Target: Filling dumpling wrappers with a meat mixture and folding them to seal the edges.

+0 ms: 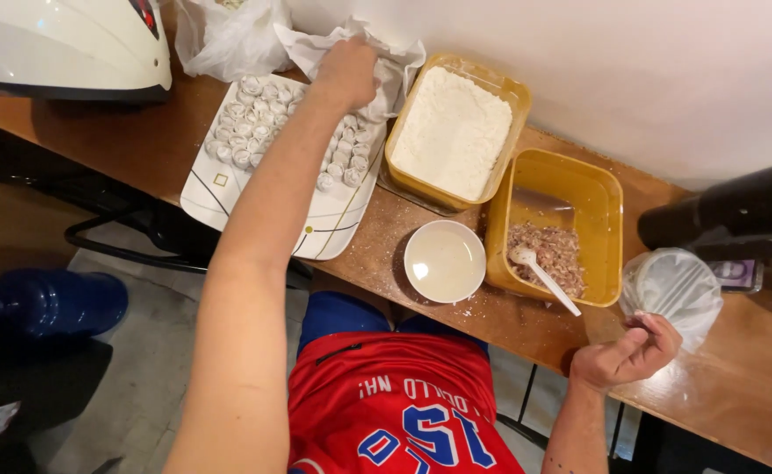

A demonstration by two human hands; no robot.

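Plastic bags crowd the table's (140, 145) far edge: a crumpled white bag (386, 61) at twelve o'clock, a clear one (223, 35) at eleven. The left hand (348, 70) is closed on the white bag, above a glossy white tray (219, 189) of small pale dumplings (250, 118). At four o'clock the right hand (627, 351), fingers curled, pinches a translucent wrapper stack (671, 290). Between them sit a yellow flour tub (454, 132), a meat tub (557, 228) with a white spoon (544, 276), and a round bowl (445, 262).

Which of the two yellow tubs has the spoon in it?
The right yellow tub, holding minced filling and the white spoon. The left tub holds only white flour.
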